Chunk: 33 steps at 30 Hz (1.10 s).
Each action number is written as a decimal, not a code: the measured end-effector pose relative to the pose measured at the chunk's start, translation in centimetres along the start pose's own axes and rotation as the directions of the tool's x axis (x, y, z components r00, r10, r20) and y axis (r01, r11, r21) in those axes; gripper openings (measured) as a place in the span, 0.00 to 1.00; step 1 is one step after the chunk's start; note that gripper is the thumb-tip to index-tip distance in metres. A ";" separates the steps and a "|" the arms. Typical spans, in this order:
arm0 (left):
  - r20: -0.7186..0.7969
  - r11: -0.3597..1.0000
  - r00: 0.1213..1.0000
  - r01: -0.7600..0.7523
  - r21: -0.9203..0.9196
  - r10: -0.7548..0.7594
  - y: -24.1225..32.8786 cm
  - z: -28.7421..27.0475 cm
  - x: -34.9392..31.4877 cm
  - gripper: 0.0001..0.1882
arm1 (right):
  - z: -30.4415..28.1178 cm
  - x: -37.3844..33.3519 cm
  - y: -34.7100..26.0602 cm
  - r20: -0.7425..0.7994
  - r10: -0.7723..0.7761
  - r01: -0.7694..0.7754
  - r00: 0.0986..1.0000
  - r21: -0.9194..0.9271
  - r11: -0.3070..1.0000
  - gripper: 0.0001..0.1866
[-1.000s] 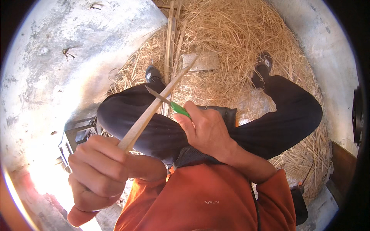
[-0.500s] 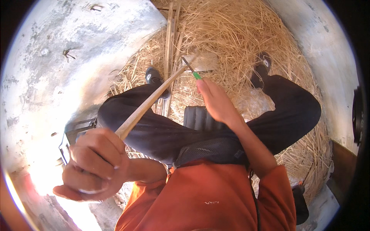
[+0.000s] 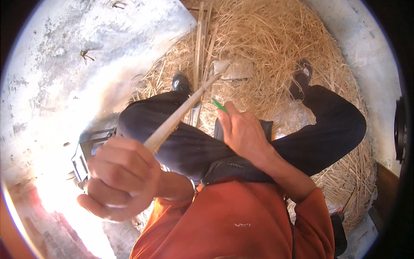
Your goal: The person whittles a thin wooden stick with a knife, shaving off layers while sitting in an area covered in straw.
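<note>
My left hand [image 3: 123, 177] is closed in a fist around the near end of a long pale bamboo strip [image 3: 183, 110]. The strip slants away from me up to the right, its thin far tip above the straw. Fingers of my right hand [image 3: 246, 134] are wrapped round a green-handled knife [image 3: 219, 105], just right of the strip. Only a bit of the green handle shows past the fingers; the blade, seen a moment earlier, cannot be made out. A small raised sliver or shaving stands on the strip near its middle.
Loose straw-like shavings [image 3: 267, 30] cover the floor ahead, with a flat pale block [image 3: 239, 69] among them. Long bamboo strips [image 3: 199, 47] lie to its left. Pale walls [image 3: 99, 52] rise on both sides. A dark-framed object [image 3: 82, 157] stands beside my left knee.
My right hand with the knife has come back toward my body, away from the strip's far end. My left hand and the strip sit slightly further right in view.
</note>
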<state>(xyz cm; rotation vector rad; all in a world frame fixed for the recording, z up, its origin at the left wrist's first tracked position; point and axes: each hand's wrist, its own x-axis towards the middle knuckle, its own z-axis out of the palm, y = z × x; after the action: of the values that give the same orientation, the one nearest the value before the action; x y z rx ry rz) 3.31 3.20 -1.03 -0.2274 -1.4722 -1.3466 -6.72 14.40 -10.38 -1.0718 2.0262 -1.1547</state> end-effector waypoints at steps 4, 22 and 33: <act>0.027 1.000 0.999 -0.020 -0.020 0.021 -0.7 0.1 -0.1 0.28 | 0.3 -0.3 0.6 0.094 -0.102 0.100 0.990 0.023 0.995 0.10; -0.059 0.996 0.996 -0.076 -0.041 0.074 -0.7 -0.5 -0.2 0.28 | 1.7 -0.7 1.6 -0.078 -0.094 0.094 0.993 -0.003 0.996 0.11; 0.031 0.999 1.000 0.002 -0.045 -0.001 -0.2 -0.1 -0.1 0.27 | 1.4 1.3 3.5 -0.111 -0.034 0.021 0.993 -0.109 0.994 0.12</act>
<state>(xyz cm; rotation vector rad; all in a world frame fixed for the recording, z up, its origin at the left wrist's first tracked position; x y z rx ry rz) 3.25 3.08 -1.26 -0.2778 -1.4692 -1.3838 -7.55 13.79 -14.17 -1.1124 2.1892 -1.1548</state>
